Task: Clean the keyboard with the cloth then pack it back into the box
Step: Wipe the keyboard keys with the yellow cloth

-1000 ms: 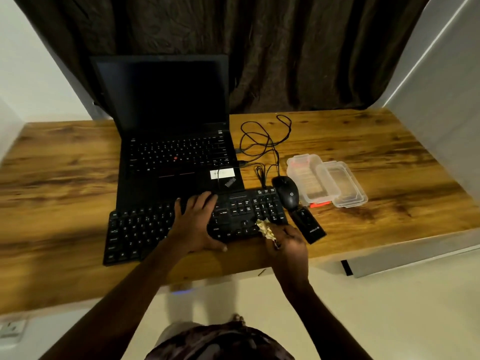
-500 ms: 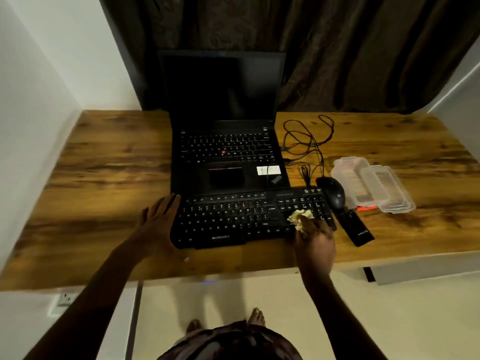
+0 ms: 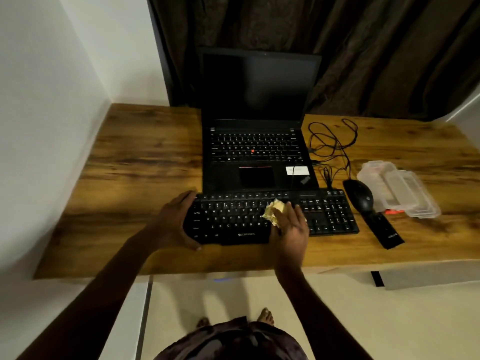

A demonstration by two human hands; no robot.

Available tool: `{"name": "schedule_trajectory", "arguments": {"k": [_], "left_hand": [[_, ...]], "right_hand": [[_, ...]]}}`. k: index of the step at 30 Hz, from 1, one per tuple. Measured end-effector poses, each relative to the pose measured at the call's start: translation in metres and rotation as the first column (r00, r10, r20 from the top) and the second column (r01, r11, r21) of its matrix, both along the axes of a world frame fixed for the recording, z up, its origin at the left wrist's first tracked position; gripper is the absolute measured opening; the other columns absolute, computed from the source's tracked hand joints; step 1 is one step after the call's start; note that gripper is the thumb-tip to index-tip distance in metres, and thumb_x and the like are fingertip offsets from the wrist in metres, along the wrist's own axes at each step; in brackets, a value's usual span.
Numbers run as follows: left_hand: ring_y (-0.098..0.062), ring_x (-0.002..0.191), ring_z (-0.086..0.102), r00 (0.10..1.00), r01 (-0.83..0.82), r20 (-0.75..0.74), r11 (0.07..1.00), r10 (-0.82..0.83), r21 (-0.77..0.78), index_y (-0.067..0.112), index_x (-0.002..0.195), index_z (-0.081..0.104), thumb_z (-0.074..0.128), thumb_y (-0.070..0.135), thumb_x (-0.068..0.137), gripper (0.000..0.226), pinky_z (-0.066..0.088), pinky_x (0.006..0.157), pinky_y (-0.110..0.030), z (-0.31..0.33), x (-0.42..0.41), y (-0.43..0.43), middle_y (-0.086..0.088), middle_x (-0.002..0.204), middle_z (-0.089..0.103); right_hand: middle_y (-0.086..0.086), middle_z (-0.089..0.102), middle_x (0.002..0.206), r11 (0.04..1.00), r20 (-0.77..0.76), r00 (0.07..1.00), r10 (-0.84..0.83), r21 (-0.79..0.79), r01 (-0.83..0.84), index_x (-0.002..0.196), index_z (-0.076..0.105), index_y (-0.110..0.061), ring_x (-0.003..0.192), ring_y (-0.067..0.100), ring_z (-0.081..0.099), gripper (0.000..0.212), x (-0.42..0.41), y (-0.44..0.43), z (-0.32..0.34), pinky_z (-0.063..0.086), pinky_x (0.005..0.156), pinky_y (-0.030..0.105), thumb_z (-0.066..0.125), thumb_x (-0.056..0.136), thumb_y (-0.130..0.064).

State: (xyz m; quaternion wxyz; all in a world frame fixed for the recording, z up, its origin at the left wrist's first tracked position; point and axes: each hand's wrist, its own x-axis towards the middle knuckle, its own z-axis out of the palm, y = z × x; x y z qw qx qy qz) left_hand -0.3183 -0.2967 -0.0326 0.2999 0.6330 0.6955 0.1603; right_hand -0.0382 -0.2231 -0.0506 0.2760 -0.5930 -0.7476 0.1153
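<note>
The right hand [image 3: 289, 229] covers much of the cloth [image 3: 272, 213] and the middle keys of the keyboard [image 3: 233, 219]; the left hand [image 3: 174, 224] hides its left end. The counter [image 3: 142, 157] runs off the right edge.

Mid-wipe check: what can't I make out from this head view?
Head view:
- Keys beneath the cloth and right hand: covered by them.
- Left end of the keyboard: wrapped by the left hand.
- Dust on the keys: too dark and small.
- The packing box: none recognisable in frame.
- Print on the black slab beside the mouse: too small.
</note>
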Motion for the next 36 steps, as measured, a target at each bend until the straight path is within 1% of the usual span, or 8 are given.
{"name": "schedule_trajectory", "arguments": {"k": [8,11,16,21,26,28,30,36], "left_hand": [[-0.024,0.146,0.024,1.0,-0.003,-0.025,1.0,0.003,0.01,0.011,0.157,0.008,0.092,0.06,0.037,0.154,0.025,0.12,-0.04,-0.005,-0.003,0.004,-0.006,0.161,0.022],[-0.025,0.141,0.035,0.998,-0.054,0.038,0.998,0.053,0.015,0.019,0.157,-0.003,0.094,0.058,0.034,0.161,0.032,0.117,-0.043,-0.002,-0.001,0.005,-0.006,0.156,0.034],[-0.024,0.137,0.043,0.984,-0.118,0.144,0.991,0.108,0.061,0.035,0.153,-0.019,0.092,0.062,0.048,0.155,0.037,0.113,-0.048,-0.006,-0.004,0.001,-0.004,0.153,0.041],[-0.02,0.143,0.035,0.987,-0.09,0.142,0.993,0.078,0.08,0.027,0.156,-0.015,0.093,0.062,0.033,0.167,0.029,0.118,-0.04,-0.008,-0.007,-0.001,-0.001,0.156,0.037],[-0.021,0.144,0.029,0.985,-0.084,0.157,0.994,0.072,0.067,0.02,0.157,-0.011,0.098,0.05,0.035,0.166,0.022,0.121,-0.038,-0.004,-0.004,0.0,-0.004,0.157,0.033],[-0.021,0.146,0.027,0.985,-0.085,0.153,0.994,0.074,0.07,0.022,0.157,-0.01,0.095,0.059,0.03,0.169,0.023,0.121,-0.045,-0.003,-0.004,0.0,-0.004,0.16,0.028],[-0.022,0.146,0.026,0.989,-0.081,0.127,0.994,0.072,0.071,0.021,0.157,-0.009,0.094,0.061,0.029,0.169,0.024,0.12,-0.047,-0.003,-0.003,-0.001,-0.004,0.161,0.025],[-0.024,0.144,0.029,0.992,-0.086,0.091,0.995,0.082,0.044,0.024,0.156,-0.009,0.095,0.056,0.032,0.164,0.024,0.119,-0.048,-0.002,-0.002,-0.003,-0.003,0.158,0.031]], "right_hand": [[0.013,0.055,0.142,0.941,0.061,0.947,0.314,-0.153,-0.303,0.131,0.062,-0.013,0.135,0.036,0.047,0.055,-0.082,-0.014,0.003,0.039,0.107,0.052,0.035,0.087,-0.032],[0.018,0.044,0.149,0.884,0.175,0.87,0.462,-0.171,-0.435,0.14,0.051,-0.005,0.141,0.036,0.038,0.052,-0.111,-0.019,0.012,0.018,0.116,0.043,0.048,0.091,-0.022],[0.008,0.005,0.165,0.693,0.279,0.636,0.719,-0.358,-0.626,0.156,0.014,-0.01,0.152,0.025,-0.005,0.102,-0.129,-0.021,0.02,-0.014,0.117,0.027,0.079,0.078,-0.022],[0.005,0.013,0.164,0.634,0.372,0.521,0.768,-0.332,-0.698,0.155,0.023,-0.014,0.152,0.021,0.001,0.068,-0.121,-0.004,0.029,-0.01,0.118,0.024,0.055,0.095,-0.017],[0.008,0.033,0.157,0.676,0.306,0.607,0.733,-0.235,-0.698,0.146,0.043,-0.011,0.149,0.026,0.022,0.067,-0.073,0.014,0.024,0.002,0.12,0.034,0.018,0.084,-0.02],[0.006,0.034,0.157,0.737,0.313,0.673,0.67,-0.177,-0.652,0.146,0.043,-0.012,0.148,0.024,0.023,0.065,-0.052,0.021,0.022,0.01,0.123,0.04,0.034,0.083,0.002],[-0.003,0.018,0.162,0.794,0.35,0.715,0.605,-0.207,-0.571,0.152,0.031,-0.02,0.151,0.015,0.009,0.078,-0.034,0.028,0.024,-0.003,0.12,0.026,0.041,0.083,0.015],[-0.008,0.015,0.163,0.884,0.381,0.799,0.466,-0.248,-0.397,0.153,0.027,-0.026,0.151,0.009,0.004,0.08,0.018,0.059,0.024,-0.01,0.118,0.02,0.046,0.085,0.011]]}}
